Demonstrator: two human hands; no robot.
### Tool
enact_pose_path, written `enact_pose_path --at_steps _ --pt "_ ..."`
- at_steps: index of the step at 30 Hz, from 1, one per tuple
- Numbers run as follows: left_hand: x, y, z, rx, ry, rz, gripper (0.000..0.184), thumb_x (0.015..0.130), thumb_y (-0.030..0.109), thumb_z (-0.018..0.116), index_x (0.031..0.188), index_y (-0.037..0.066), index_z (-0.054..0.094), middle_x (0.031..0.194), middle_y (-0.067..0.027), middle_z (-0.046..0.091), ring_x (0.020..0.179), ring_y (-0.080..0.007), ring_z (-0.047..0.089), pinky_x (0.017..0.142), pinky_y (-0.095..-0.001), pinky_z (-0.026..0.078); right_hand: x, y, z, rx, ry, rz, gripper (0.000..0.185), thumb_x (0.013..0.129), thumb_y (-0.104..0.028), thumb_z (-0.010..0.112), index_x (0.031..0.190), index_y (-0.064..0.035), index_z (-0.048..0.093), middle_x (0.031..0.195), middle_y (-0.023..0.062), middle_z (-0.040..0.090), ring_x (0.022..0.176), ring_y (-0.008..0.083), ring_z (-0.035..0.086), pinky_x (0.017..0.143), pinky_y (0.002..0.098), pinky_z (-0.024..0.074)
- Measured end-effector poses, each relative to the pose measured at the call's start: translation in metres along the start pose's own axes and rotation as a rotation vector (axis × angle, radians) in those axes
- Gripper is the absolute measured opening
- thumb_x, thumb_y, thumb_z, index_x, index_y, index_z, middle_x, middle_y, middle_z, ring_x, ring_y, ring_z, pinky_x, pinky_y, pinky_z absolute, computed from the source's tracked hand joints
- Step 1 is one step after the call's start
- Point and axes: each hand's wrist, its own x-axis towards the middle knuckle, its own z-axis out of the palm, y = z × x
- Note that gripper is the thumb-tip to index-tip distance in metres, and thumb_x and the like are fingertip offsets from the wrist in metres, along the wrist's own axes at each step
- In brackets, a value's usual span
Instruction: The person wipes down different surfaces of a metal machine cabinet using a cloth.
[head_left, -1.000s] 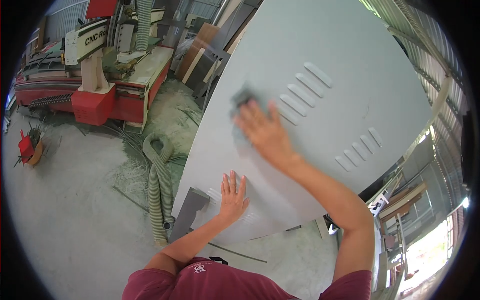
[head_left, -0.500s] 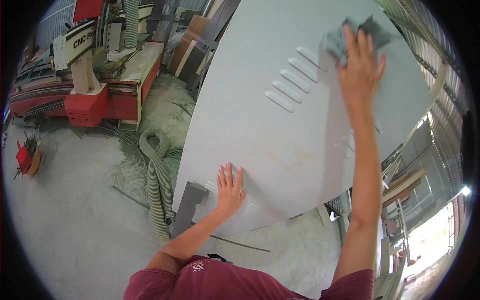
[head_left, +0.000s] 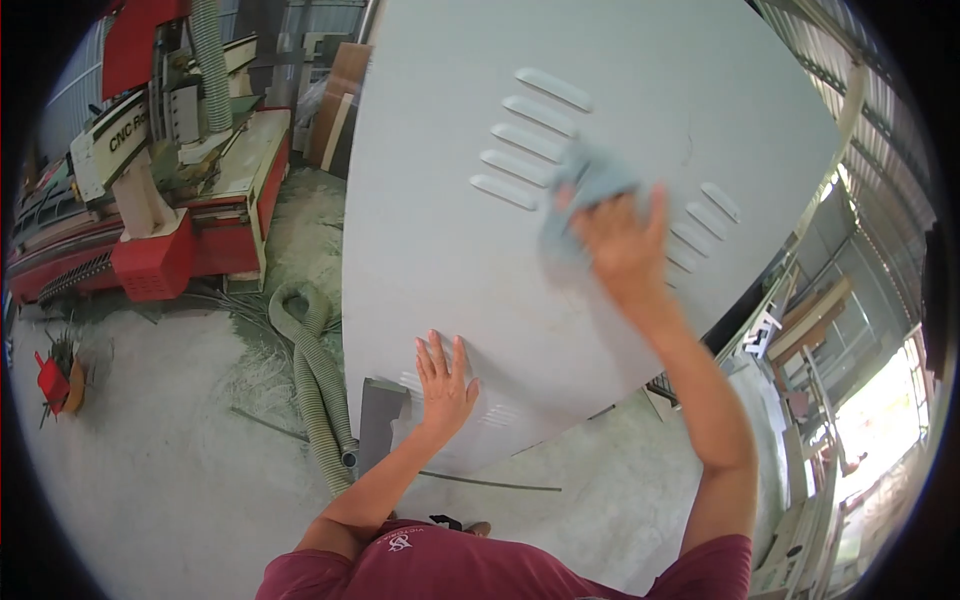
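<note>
A large pale grey panel [head_left: 450,270] with raised louvre slots [head_left: 535,140] fills the middle of the head view. My left hand [head_left: 445,390] rests flat on its lower left part, fingers stretched out, holding nothing. Near the panel's middle, just right of the louvres, my right hand [head_left: 625,250] presses a blue-grey cloth [head_left: 595,175] against the surface. Motion blurs the cloth and the fingers on it. A second group of slots [head_left: 700,230] shows to the right of that hand.
On the left stands a red and white CNC machine [head_left: 150,240]. A ribbed hose [head_left: 315,370] lies looped on the concrete floor beside the panel. A dark grey board [head_left: 380,420] is at the panel's lower left corner. A red dustpan [head_left: 52,382] lies far left.
My right hand has swept the cloth down and left, from the panel's upper right to beside the louvres. The left hand stays flat on the panel. The whole view has shifted slightly.
</note>
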Motion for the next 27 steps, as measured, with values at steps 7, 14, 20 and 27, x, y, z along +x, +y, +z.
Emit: enact_pose_path --at_steps 7,14,20,27 --pt "0.0 0.0 0.007 -0.017 0.036 0.028 0.091 0.078 0.018 0.07 0.149 0.005 0.014 0.151 -0.0319 -0.003 0.135 -0.0577 0.0 0.103 -0.0668 0.019 0.038 0.098 -0.017 -0.04 0.226 0.346 0.072 0.08 -0.02 0.067 0.144 -0.0257 0.034 0.142 0.0088 0.042 0.131 0.027 0.04 0.107 0.058 0.0221" --pt "0.0 0.0 0.004 0.001 0.004 0.035 0.091 0.078 0.016 0.07 0.148 0.003 0.013 0.149 -0.0347 -0.003 0.134 -0.0588 0.0 0.104 -0.0656 0.018 -0.086 -0.026 0.004 0.203 -0.145 -0.094 0.058 0.083 -0.014 0.053 0.138 -0.0281 0.043 0.134 0.0042 0.049 0.129 0.0273 0.041 0.105 0.0623 0.0231" --pt "0.002 0.006 0.004 0.013 -0.008 0.058 0.095 0.079 0.015 0.07 0.148 0.001 0.007 0.147 -0.0377 -0.005 0.133 -0.0608 0.001 0.104 -0.0644 0.021 -0.051 0.044 -0.022 -0.079 -0.092 0.175 0.06 0.079 -0.009 0.058 0.135 -0.0281 0.047 0.129 0.0024 0.052 0.122 0.0269 0.047 0.103 0.0643 0.0234" --pt "0.002 0.005 0.006 -0.018 -0.016 0.043 0.091 0.08 0.016 0.069 0.148 0.001 0.01 0.149 -0.0341 -0.006 0.135 -0.0579 -0.002 0.106 -0.0638 0.017 -0.007 0.112 -0.03 -0.044 0.174 0.397 0.068 0.074 -0.021 0.071 0.136 -0.0282 0.046 0.137 0.0048 0.047 0.13 0.0263 0.041 0.105 0.0616 0.0223"
